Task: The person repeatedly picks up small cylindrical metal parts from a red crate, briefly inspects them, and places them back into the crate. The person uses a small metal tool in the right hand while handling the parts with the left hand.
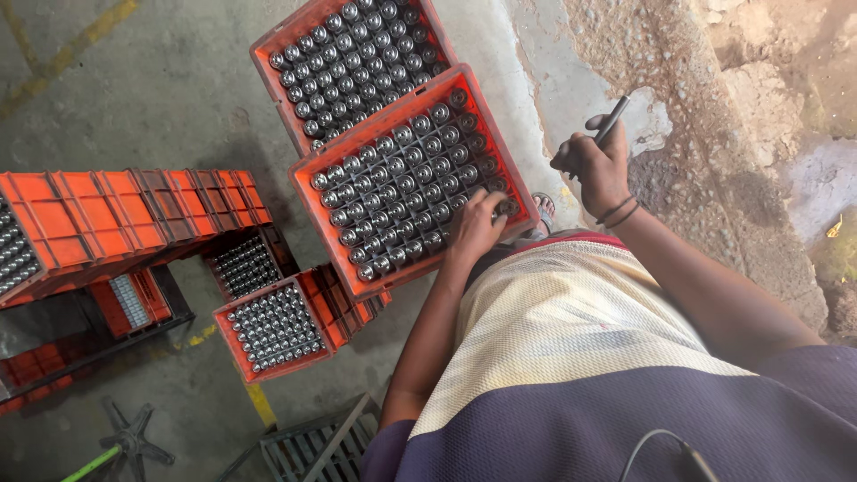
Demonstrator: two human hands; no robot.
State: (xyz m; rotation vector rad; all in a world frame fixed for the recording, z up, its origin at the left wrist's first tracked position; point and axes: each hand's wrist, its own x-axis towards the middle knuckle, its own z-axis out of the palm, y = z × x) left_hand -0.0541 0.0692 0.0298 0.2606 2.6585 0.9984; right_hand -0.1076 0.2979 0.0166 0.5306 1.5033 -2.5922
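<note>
Head view: left hand (475, 225) fingers rest spread on capped bottles (406, 187) filling the orange crate (314, 207); right hand (596, 168) fingers grip a dark pen (612, 121) beside it.

Orange plastic crate (314, 202), rectangular, tilted diagonally, packed with rows of upright metal-capped bottles (402, 178), stacked on another full crate; slim dark marker (612, 120), raised, angled upward.

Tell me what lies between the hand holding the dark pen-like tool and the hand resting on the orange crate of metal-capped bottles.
Head view: only the orange plastic crate's corner and bare concrete floor separate right hand from left hand.
</note>
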